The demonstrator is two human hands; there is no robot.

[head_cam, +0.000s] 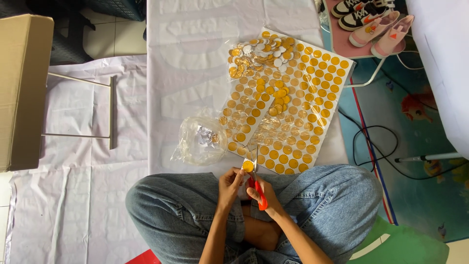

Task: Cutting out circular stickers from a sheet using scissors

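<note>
- The left hand (pixel 229 182) has its fingers closed in a pinch on a small round yellow sticker (pixel 248 166), holding it up just above the lap.
- The right hand (pixel 262 193) is wrapped around the red handles of a pair of scissors (pixel 256 182), fingers closed through them; the thin blades point away from the body and lie right against the sticker's right edge. How far the blades are parted is too small to tell.
- Both hands are close together over the crossed legs in blue jeans (pixel 322 200), the person sitting on the floor.
- Just beyond the hands lies a large sheet of yellow round stickers (pixel 312 98), set at a tilt on a white cloth (pixel 185 58) spread on the floor. Its near corner comes almost up to the held sticker.
- On the far left part of that sheet sits a heap of cut-out stickers (pixel 259 56), some yellow side up and some showing white backs, with a few more scattered toward the middle.
- To the left of the sheet's near end is a crumpled clear plastic bag (pixel 201 141) holding paper scraps.
- Further left stand a cardboard box (pixel 22 88) and a metal frame (pixel 111 112).
- At the top right are two pairs of shoes (pixel 373 22) on a pink stand, with a black cable (pixel 376 146) on the patterned mat below.
</note>
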